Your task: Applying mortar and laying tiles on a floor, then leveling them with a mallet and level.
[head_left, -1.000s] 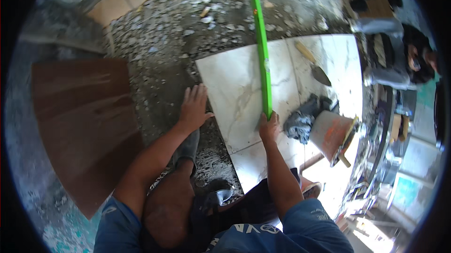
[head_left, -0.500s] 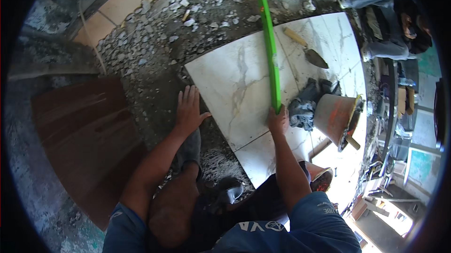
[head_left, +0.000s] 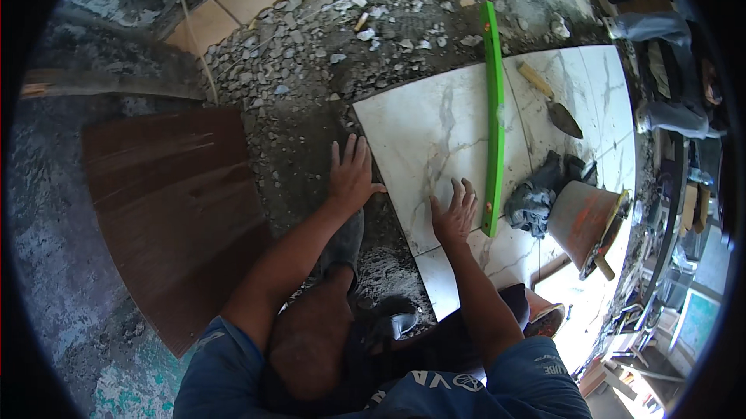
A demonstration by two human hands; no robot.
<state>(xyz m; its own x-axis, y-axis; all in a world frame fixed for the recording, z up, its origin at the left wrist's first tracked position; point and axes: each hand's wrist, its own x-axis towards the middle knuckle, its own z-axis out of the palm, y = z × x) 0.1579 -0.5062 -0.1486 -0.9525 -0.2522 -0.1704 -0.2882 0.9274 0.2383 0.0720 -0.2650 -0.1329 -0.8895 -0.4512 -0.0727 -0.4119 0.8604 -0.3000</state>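
White marble-patterned floor tiles [head_left: 412, 135] lie in front of me, with dark joints between them. A long green spirit level [head_left: 495, 123] rests across them, its far end reaching past the tile edge over the rubble. My right hand [head_left: 454, 217] is open with fingers spread, over the tile just left of the level's near end and apart from it. My left hand [head_left: 353, 174] is open too, fingers stretched, its thumb at the left edge of the nearest large tile. A trowel with a wooden handle [head_left: 536, 81] lies on the tiles right of the level.
A grey crumpled cloth [head_left: 532, 205] and a tipped, mortar-stained bucket [head_left: 587, 225] are at the right; another bucket [head_left: 544, 314] stands by my leg. Broken stones [head_left: 287, 54] cover the ground beyond. A brown sheet [head_left: 179, 209] lies left. Another person's grey-clad legs [head_left: 668, 30] show far right.
My right hand has let go of the level's near end and moved left, its fingers opening over the tile. The level stays on the tiles. The whole view has shifted.
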